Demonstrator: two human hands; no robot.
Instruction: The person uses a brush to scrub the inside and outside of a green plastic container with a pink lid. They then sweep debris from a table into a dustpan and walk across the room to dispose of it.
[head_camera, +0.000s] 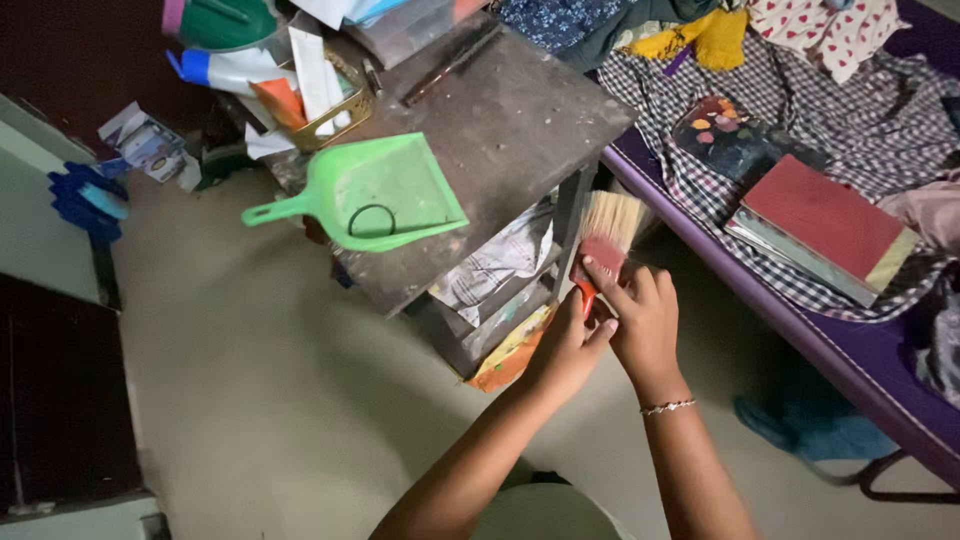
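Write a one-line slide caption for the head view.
Both hands, left hand and right hand, grip a red-handled brush beside a small dark table bearing a green dustpan.

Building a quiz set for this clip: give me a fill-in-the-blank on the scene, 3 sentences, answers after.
1. Both hands, left hand and right hand, hold a small ____ with pale bristles.
2. The dustpan lying on the dark table is ____ in colour.
3. The red book lies on a ____ cloth with a check pattern, right of the table.

Missing words: brush; green; black-and-white
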